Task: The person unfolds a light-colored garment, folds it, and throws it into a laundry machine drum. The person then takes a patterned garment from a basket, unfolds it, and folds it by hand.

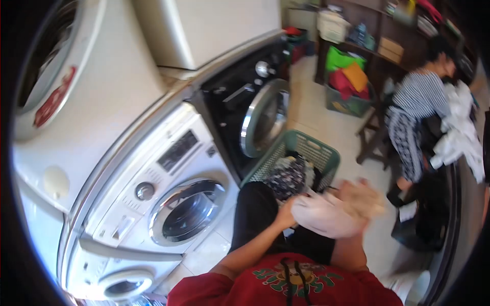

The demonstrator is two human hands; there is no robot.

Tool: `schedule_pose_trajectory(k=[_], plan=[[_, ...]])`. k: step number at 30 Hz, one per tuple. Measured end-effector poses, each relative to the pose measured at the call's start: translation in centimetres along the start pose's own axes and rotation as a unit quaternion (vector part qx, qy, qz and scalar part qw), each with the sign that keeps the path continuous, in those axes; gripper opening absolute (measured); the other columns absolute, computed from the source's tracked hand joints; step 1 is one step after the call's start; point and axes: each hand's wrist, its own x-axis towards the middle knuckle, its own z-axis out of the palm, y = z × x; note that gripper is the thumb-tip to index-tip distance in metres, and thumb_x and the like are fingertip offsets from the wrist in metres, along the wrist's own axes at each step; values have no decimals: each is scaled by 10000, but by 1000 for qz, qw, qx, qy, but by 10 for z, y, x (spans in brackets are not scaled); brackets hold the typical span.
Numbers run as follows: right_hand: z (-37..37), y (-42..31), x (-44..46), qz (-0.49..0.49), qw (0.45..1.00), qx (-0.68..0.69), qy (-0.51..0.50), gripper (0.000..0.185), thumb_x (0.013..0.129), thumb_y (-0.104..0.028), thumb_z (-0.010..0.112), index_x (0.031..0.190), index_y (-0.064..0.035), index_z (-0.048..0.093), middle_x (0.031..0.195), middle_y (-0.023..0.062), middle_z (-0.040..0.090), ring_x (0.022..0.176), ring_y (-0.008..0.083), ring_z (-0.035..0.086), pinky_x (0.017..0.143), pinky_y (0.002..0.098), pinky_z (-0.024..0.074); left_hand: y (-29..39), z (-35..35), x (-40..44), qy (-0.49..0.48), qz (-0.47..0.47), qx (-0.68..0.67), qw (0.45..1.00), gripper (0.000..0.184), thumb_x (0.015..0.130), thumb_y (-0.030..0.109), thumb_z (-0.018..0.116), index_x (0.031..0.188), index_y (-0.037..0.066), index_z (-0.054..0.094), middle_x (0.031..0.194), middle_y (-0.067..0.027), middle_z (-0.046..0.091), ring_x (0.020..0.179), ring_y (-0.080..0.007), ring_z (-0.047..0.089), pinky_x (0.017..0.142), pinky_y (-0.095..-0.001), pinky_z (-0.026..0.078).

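A pale, pinkish-white cloth (326, 215) is held in front of my lap, above my dark trousers. My left hand (287, 213) is closed on its left end. At the other end my right hand (361, 224) is against the cloth, smeared by motion and partly covered by it, so its grip is unclear. A beige, bunched part (365, 200) of what I handle is blurred there too. Just beyond my hands stands a green plastic laundry basket (331, 153) with dark patterned clothes (288, 176) in it.
At my left are a white front-loading washer (145, 176) and a black one (224, 109), with large white machines (112, 86) above. Another person (416, 102) bends over white cloth (459, 132) on the right, near a wooden stool (370, 140). A full basket (347, 104) stands farther back.
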Motion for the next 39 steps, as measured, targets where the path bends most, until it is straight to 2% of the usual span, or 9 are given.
schedule_pose_trajectory(k=[3,5,10,18,21,25,33,35,39], plan=[[26,-38,36,-7,956,-273,-111,380,796,-1,484,1156,-104,418,980,90,527,849,202,491,785,271,391,-14,-2,14,64,-213,-185,957,376,868,241,482,1188,45,507,1152,-114,556,1045,-221,532,891,-299,406],[37,-37,22,-89,779,-554,279,550,688,-75,565,1210,-61,394,1034,180,514,864,251,501,803,335,396,13,-30,22,82,-228,-252,937,380,872,256,483,1191,51,503,1154,-110,554,1048,-217,530,891,-303,410],[-10,-29,-20,177,497,-847,60,792,616,-113,635,1321,-3,291,1272,209,409,1046,327,468,924,368,371,120,-64,37,70,-263,-470,840,391,889,300,484,1202,67,487,1164,-99,546,1061,-205,523,893,-317,419],[-35,14,-40,318,755,-450,356,566,692,-6,544,1240,27,406,1190,163,498,1026,227,507,875,318,421,176,-58,28,244,-153,-386,876,409,897,255,473,1243,40,433,1206,-105,510,1085,-204,504,909,-328,412],[-28,23,-13,250,795,-437,338,523,716,-2,536,1225,29,420,1166,154,515,1009,209,514,861,299,425,151,-66,18,257,152,151,942,451,890,176,446,1305,24,355,1264,-121,465,1097,-228,498,915,-309,403],[-38,26,3,278,784,-525,183,488,763,-67,585,1213,28,423,1172,176,503,1026,218,506,854,310,424,168,-78,-18,89,-271,-398,872,474,839,132,467,1287,18,361,1251,-161,454,1079,-256,493,927,-355,391],[44,41,87,165,658,-721,-141,442,729,-210,669,1074,34,540,1109,197,497,956,300,518,836,361,404,220,-138,-57,78,123,-547,825,424,833,158,442,1229,11,412,1164,-160,508,1055,-270,506,928,-346,401],[82,40,105,185,782,-586,-105,413,745,-257,666,1038,13,559,1090,177,516,962,277,517,825,345,395,235,-135,-56,121,120,-529,832,459,793,212,514,1205,20,445,1184,-159,499,1081,-260,495,934,-360,399],[100,64,118,154,703,-614,-324,314,775,-253,619,983,-19,602,1080,135,541,1007,258,504,861,357,382,252,-123,-49,235,137,-454,848,591,674,373,729,1132,47,545,1243,-156,473,1157,-228,462,951,-401,393]])
